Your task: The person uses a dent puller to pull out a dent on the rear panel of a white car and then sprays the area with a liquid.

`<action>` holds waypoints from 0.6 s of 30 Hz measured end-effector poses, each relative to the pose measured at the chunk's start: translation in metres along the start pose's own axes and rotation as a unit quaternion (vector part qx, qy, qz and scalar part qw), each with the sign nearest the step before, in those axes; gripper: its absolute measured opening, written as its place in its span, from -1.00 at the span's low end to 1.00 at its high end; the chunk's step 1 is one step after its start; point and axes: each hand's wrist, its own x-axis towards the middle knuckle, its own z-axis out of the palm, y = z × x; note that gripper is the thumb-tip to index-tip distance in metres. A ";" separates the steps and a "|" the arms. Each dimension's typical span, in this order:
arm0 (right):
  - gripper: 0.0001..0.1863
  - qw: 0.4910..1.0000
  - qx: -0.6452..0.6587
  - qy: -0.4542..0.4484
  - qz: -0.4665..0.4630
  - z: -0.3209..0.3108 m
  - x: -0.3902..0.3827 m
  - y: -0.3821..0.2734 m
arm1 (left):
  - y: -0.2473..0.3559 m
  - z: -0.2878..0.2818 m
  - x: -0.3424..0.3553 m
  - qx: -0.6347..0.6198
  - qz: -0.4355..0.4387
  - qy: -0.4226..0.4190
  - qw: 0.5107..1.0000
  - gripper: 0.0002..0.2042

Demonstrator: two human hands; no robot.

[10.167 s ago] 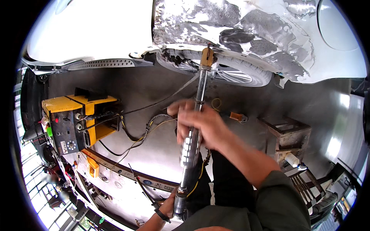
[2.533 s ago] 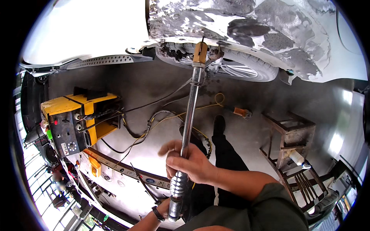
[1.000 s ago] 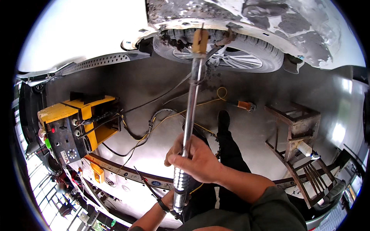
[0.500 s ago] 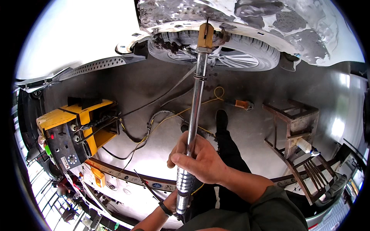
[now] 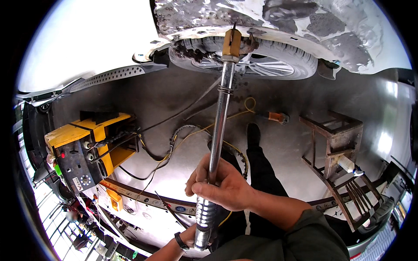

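A long chrome slide hammer (image 5: 223,108) runs from the car's wheel arch down to my body. Its yellowish, brass-coloured head (image 5: 232,43) with a dark thin tip is up against the dented, bare-metal fender (image 5: 204,13). My right hand (image 5: 224,185) is closed round the shaft, just above the ribbed lower section, thumb lying across it. At the bottom end my left hand (image 5: 188,237), with a black wristband, grips the tool from behind; most of its fingers are hidden by the metal.
Behind the head is the wheel (image 5: 278,65). A yellow welder-like machine (image 5: 91,148) stands left, its cables crossing the floor. An orange angle grinder (image 5: 278,117) lies right of centre, near a rusty metal stand (image 5: 344,139) holding a white bottle (image 5: 346,164). Behind me lies a white panel (image 5: 152,222).
The slide hammer has shifted slightly down toward me, its lower end most. Both hands have moved down a little with it. The surroundings have drifted slightly right in the view.
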 end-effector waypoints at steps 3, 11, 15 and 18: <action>-0.77 0.990 0.138 -0.013 -0.022 0.008 -0.001 0.006 | -0.006 -0.008 -0.003 0.003 -0.004 -0.040 0.999 -0.68; -0.74 0.989 0.142 -0.001 -0.034 0.019 -0.001 -0.001 | -0.003 -0.016 -0.003 -0.037 -0.068 -0.072 0.994 -0.62; -0.56 0.994 0.109 0.030 0.012 0.015 0.002 0.002 | 0.005 -0.010 -0.006 -0.045 -0.022 -0.062 0.997 -0.64; -0.54 0.997 0.046 0.036 0.046 0.011 0.016 -0.020 | 0.001 -0.023 0.002 -0.020 -0.008 -0.044 0.999 -0.62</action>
